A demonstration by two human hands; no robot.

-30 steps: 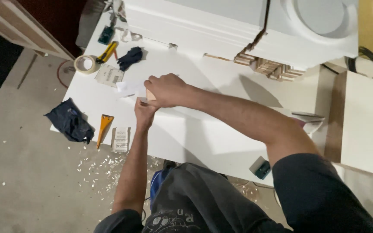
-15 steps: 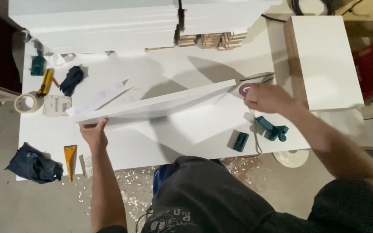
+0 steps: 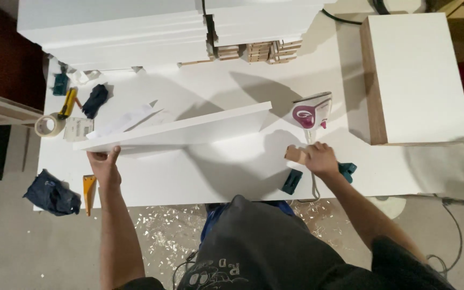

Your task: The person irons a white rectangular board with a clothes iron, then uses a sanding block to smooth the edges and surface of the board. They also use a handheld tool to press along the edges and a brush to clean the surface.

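White board [image 3: 189, 130] stands tilted on edge across the white table [image 3: 232, 177], your left hand [image 3: 104, 165] at 9 o'clock clamped on its near left corner, thumb up against the face. Your right hand [image 3: 320, 159] at 3 o'clock is closed around a small tan block [image 3: 295, 154]. Beyond it at 1 o'clock sits a white-and-pink iron [image 3: 311, 113]; stacked white panels [image 3: 119, 32] lie at 12 o'clock.

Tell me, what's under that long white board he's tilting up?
Under the white board, held by the left hand, only white worktable and shadow show; anything behind its raised face is hidden.
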